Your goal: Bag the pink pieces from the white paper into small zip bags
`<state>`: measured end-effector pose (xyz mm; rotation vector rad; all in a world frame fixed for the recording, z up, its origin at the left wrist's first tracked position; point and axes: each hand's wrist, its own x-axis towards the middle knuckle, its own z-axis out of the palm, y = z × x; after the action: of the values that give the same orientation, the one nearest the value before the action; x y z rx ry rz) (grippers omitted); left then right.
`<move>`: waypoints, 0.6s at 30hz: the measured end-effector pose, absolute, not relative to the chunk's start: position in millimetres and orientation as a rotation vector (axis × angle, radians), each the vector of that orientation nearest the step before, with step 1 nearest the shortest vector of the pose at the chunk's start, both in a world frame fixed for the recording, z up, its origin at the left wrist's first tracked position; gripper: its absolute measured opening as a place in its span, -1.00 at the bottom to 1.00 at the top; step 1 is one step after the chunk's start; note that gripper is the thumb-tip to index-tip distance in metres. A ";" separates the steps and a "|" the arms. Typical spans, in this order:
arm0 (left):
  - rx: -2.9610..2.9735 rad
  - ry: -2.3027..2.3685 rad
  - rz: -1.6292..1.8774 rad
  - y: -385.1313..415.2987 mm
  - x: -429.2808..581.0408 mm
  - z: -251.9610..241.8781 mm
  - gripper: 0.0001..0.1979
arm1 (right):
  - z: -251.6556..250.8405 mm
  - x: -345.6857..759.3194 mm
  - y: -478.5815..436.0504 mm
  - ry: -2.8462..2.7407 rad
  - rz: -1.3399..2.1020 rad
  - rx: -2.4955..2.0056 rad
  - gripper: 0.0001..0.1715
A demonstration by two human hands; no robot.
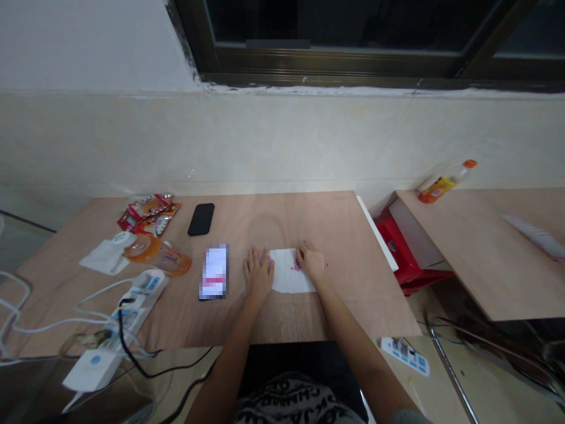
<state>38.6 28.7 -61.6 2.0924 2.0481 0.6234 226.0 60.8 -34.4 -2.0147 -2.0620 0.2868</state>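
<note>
I can see both grips lying open and flat, with nothing held. The left grip touches the left edge of a thin white paper sheet on the wood worktop. The right grip rests on the sheet, just beside small pink bits. A flat black phone lies farther off, past the left grip.

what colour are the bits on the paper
Pink: the bits on the paper show best in the head view.

Head-worn view, forward — down at hands
</note>
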 end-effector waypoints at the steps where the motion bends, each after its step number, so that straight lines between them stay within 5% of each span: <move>1: 2.089 2.047 0.616 28.7 38.7 -60.9 -0.49 | -34.9 226.0 60.9 -2.064 0.286 -2.021 -0.66; 18: 2.207 2.184 0.410 28.2 40.6 -57.7 -0.49 | -42.9 227.9 57.3 -1.932 0.213 -1.919 -0.68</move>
<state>40.6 28.2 -57.7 2.2070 2.1836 0.4100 227.9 57.3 -42.9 -1.9194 -1.9318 0.2132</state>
